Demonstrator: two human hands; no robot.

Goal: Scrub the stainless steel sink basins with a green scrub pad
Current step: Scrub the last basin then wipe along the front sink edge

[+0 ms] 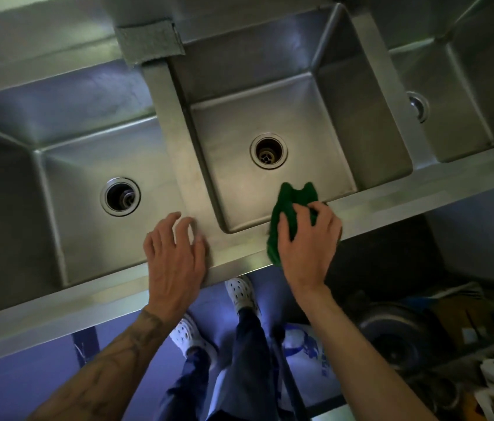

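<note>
the pad [293, 205] is gripped in the right hand [309, 247], with the fingers curled over it. it is held against the front rim [391, 196] at the near edge of the middle basin [270, 110], and its upper part hangs over into the basin. the left hand [176, 256] is laid on the rim at the foot of the divider [179, 147] between the left basin [88, 238] and the middle one. its fingers are spread and slack, and nothing is held in it.

no suds, water or scrub marks can be made out on the steel, so what is already scrubbed cannot be told. from where the pad sits, the work is judged to be at the rim of the middle basin. its floor around the drain [268, 151] and its walls are likely yet to be done. the right basin [467, 86] is only partly seen. a grey cloth [151, 44] is draped over the back ledge [57, 56], untouched.
</note>
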